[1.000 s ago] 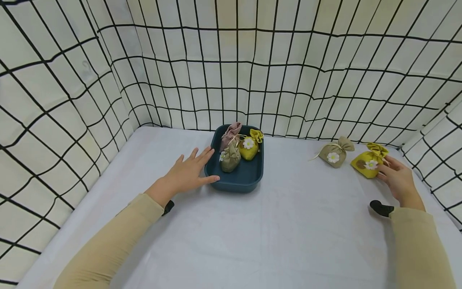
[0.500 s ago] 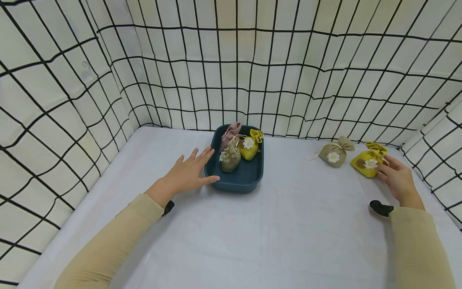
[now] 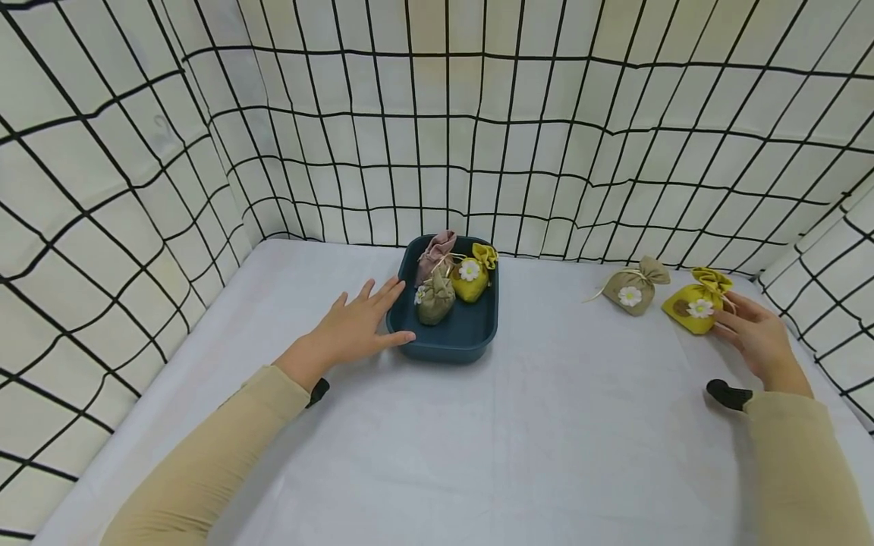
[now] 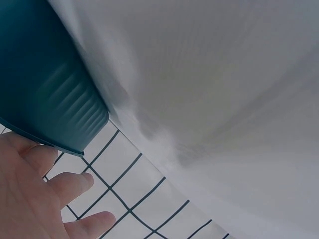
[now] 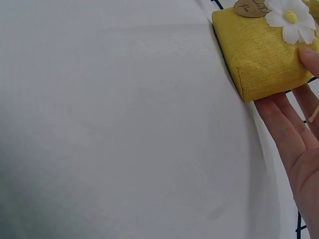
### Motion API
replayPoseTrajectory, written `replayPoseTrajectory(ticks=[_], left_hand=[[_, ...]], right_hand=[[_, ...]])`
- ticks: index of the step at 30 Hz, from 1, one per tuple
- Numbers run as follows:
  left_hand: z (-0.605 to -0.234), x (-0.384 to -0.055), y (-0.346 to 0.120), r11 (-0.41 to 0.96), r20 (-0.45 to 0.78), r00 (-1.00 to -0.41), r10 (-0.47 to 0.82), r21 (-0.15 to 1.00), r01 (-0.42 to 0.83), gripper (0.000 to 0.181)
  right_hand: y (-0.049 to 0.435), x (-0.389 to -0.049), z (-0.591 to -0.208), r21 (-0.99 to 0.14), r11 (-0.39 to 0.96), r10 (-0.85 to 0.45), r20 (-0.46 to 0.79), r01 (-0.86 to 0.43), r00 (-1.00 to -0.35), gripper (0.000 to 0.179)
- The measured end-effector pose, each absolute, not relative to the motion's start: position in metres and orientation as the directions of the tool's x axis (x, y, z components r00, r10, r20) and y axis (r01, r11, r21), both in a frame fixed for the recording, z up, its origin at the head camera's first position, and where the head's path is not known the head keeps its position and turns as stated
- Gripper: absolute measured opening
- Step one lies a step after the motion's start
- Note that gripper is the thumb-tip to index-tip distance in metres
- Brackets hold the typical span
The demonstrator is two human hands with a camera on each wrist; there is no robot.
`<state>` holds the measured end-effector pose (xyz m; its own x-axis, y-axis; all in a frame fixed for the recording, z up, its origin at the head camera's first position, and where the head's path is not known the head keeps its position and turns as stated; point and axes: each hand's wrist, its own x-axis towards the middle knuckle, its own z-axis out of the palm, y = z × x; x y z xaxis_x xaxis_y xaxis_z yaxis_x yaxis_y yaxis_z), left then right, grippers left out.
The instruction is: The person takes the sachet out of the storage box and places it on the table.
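Note:
In the head view my right hand (image 3: 759,337) pinches a yellow drawstring pouch (image 3: 690,311) at its right side. The right wrist view has the thumb on the front of this pouch (image 5: 259,59), beside a white fabric daisy, with the other fingers behind and under it. A beige drawstring pouch (image 3: 627,292) with a daisy lies just left of it. My left hand (image 3: 348,330), fingers spread, rests against the left rim of a dark teal bin (image 3: 451,355). Inside the bin lie a pink pouch (image 3: 432,256), an olive-beige pouch (image 3: 437,302) and another yellow pouch (image 3: 471,284).
A white cloth (image 3: 532,440) covers the table. Black grid netting (image 3: 471,163) over white sheeting walls the back and both sides, close behind the bin and pouches. A dark rounded piece (image 3: 727,394) sticks out at my right wrist.
My right wrist and forearm have shifted slightly to the right, while the fingers stay on the yellow pouch, which has barely moved. The left hand and the bin look unchanged.

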<state>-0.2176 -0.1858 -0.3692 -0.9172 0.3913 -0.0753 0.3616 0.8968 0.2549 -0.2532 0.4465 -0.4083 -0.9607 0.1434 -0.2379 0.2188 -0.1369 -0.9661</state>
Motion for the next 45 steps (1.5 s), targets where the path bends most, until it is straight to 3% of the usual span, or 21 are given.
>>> replayPoseTrajectory(ticks=[2, 7, 9, 18, 28, 45], left_hand=[[-0.369, -0.217, -0.186, 0.897, -0.080, -0.917, 0.390, 0.257, 0.359, 0.101], [-0.368, -0.217, -0.186, 0.900, -0.084, -0.918, 0.387, 0.252, 0.356, 0.101], [-0.369, -0.217, -0.186, 0.900, -0.082, -0.918, 0.387, 0.251, 0.357, 0.101], [-0.370, -0.218, -0.185, 0.898, -0.076, -0.916, 0.394, 0.245, 0.366, 0.102], [-0.368, -0.216, -0.185, 0.897, -0.085, -0.917, 0.390, 0.260, 0.358, 0.101], [-0.370, -0.218, -0.186, 0.896, -0.070, -0.916, 0.395, 0.252, 0.367, 0.101]], right_hand=[[0.448, -0.252, -0.408, -0.967, -0.135, 0.140, -0.233, 0.214, -0.962, 0.084], [0.451, -0.248, -0.406, -0.969, -0.160, 0.101, -0.207, 0.189, -0.973, 0.036], [0.451, -0.245, -0.405, -0.967, -0.187, 0.070, -0.190, 0.174, -0.979, 0.029], [0.458, -0.236, -0.393, -0.936, -0.333, 0.001, -0.120, 0.113, -0.993, 0.028], [0.467, -0.228, -0.386, -0.975, -0.217, 0.087, -0.054, 0.034, -0.995, 0.031], [0.452, -0.226, -0.361, -0.967, -0.240, 0.109, 0.060, -0.085, -0.992, 0.027]])
